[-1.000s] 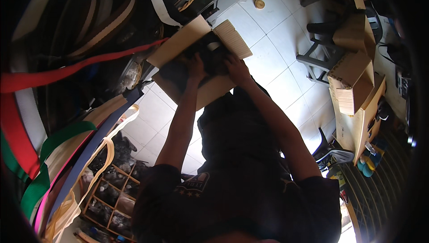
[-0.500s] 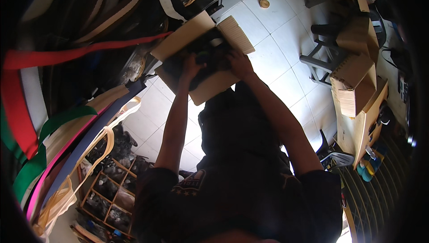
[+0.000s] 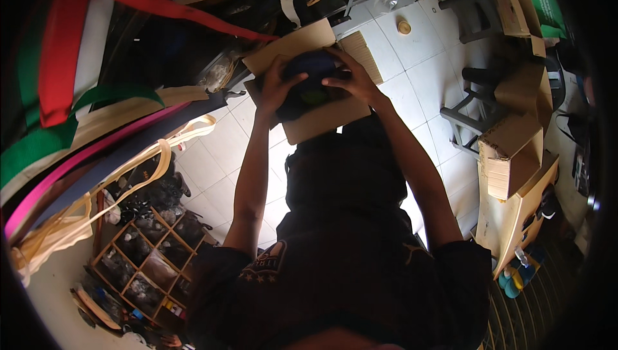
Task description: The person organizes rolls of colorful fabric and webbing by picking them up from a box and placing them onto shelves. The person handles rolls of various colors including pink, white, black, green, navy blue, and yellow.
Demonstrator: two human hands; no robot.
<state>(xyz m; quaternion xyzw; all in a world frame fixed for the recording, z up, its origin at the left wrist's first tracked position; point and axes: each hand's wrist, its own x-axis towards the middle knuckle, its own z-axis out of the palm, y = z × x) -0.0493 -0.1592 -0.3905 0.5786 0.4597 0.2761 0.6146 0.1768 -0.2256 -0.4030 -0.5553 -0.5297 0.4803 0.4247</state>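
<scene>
Clasped between left hand and right hand, thumbs facing, a rounded dark-blue bundle sits at the open cardboard box, broadest crosswise; its front is indistinguishable. Compartmented wooden tray, lower left: dark items within.

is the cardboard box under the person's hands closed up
No, the cardboard box has its flaps spread open, with the left hand and right hand on a dark blue item at its opening.
</scene>
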